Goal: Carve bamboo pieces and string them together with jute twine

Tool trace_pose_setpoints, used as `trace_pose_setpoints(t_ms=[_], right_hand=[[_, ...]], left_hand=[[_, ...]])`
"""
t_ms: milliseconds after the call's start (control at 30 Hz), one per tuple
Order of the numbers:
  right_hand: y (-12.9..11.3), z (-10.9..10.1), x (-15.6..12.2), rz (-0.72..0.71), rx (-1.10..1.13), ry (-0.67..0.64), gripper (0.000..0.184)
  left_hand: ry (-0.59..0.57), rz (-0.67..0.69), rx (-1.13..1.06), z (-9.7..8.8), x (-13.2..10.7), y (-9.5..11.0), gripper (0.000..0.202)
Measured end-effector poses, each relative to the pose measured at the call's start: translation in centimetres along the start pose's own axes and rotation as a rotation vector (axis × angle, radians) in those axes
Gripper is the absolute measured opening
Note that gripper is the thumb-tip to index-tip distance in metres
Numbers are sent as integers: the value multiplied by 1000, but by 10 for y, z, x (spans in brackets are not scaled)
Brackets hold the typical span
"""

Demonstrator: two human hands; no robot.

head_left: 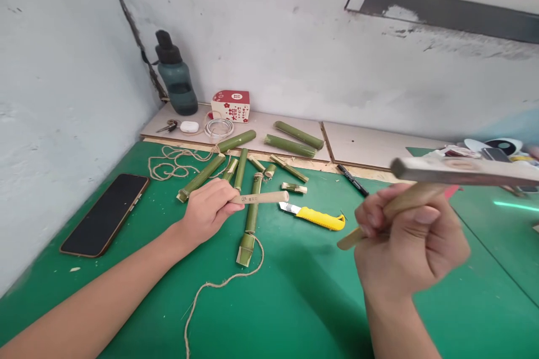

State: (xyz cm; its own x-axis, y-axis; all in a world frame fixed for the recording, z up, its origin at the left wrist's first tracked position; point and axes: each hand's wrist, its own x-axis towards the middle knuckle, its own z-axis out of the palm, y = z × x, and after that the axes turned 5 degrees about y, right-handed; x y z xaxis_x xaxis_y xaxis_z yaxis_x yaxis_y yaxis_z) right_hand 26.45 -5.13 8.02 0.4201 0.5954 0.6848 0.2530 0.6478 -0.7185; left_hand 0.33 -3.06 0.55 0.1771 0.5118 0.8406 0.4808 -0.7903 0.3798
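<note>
Gripping a pale bamboo strip level over the green mat's middle, above the tied bamboo pieces, the left hand steadies it by pinching one end, while the right hand, fist closed round a wooden handle, holds a blade-like tool raised clear near the right edge.

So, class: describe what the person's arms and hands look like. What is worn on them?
Both forearms are bare, with no sleeves in view. The left hand and right hand wear no gloves, and no rings, watch or bands show. The fingernails are short and unpainted.
</note>
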Motion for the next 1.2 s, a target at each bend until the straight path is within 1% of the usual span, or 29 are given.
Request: trace_pose_setpoints(t_ms=[33,67,167,200,233,300,333,367,400,467,500,533,567,600,633,667,700,767,800,833,900,933,967,1000,1067,1100,1133,1167,1200], right_hand=[[-1,1,1,-14,9,39,32],[-1,1,1,-41,-5,41,32],[-2,2,-4,-116,-48,41,38],[-2,1,-7,-126,-66,5,38],[-1,1,-9,-116,-97,-75,36],[0,-1,-13,-77,-189,-318,27],[0,-1,-13,-63,-231,-398,24],[0,-2,-12,-60,-239,-398,23],[0,-2,-11,-60,-209,-311,24],[-1,-3,-10,-73,-92,-27,30],[-1,-3,-9,-73,-62,44,32],[-1,-4,-10,-65,-71,18,32],[-1,-4,-11,-42,-124,-99,30],[0,-4,-12,-5,-192,-249,28],[0,-4,-12,21,-241,-359,27],[0,-4,-12,45,-256,-385,26],[-1,-4,-12,44,-223,-320,26],[-3,-3,-9,-12,-99,-51,32],[-4,-2,-8,-36,-68,9,33],[-4,-2,-8,-40,-81,-32,33],[-5,-2,-7,1,-186,-302,29],[-4,-2,-7,31,-232,-414,26],[-4,-3,-7,49,-237,-435,25],[-4,-3,-6,56,-203,-364,25],[-4,-3,-5,22,-73,-89,29],[-4,-2,-5,7,-37,-22,32],[-5,-2,-5,7,-38,-47,34],[-5,-2,-6,28,-83,-157,34],[-5,-2,-7,60,-146,-300,33]], left_hand=[[0,-7,0,0,0,-1,35],[0,-12,2,0,0,-1,35],[-9,-15,6,0,0,-2,35],[-10,-11,5,0,0,-2,35],[-11,-8,4,0,0,-2,34],[-11,-15,7,-1,-1,-4,33],[-6,-27,7,-1,-1,-5,33],[3,-44,8,-1,-1,-6,33],[14,-62,8,-2,-2,-7,33],[30,-76,1,-2,-2,-9,33],[28,-67,-1,-2,-2,-9,33],[20,-51,0,-2,-2,-9,34],[9,-38,3,-1,-3,-9,34],[1,-32,6,-1,-3,-9,34],[1,-33,8,-1,-3,-10,34],[6,-40,10,-1,-4,-10,33],[13,-50,9,-1,-4,-10,32],[23,-52,-2,-1,-5,-11,30],[21,-43,-6,-1,-5,-11,30],[13,-32,-7,-1,-5,-11,30],[-7,-21,0,-1,-4,-11,31],[-11,-25,7,-1,-4,-11,31],[-9,-35,13,-1,-4,-11,30],[-3,-47,14,-1,-4,-11,30],[5,-54,5,-1,-4,-11,29],[-1,-45,2,-1,-4,-11,30],[-13,-34,4,-1,-4,-11,31],[-26,-25,7,-1,-4,-12,31],[-32,-24,13,-1,-4,-12,31]])
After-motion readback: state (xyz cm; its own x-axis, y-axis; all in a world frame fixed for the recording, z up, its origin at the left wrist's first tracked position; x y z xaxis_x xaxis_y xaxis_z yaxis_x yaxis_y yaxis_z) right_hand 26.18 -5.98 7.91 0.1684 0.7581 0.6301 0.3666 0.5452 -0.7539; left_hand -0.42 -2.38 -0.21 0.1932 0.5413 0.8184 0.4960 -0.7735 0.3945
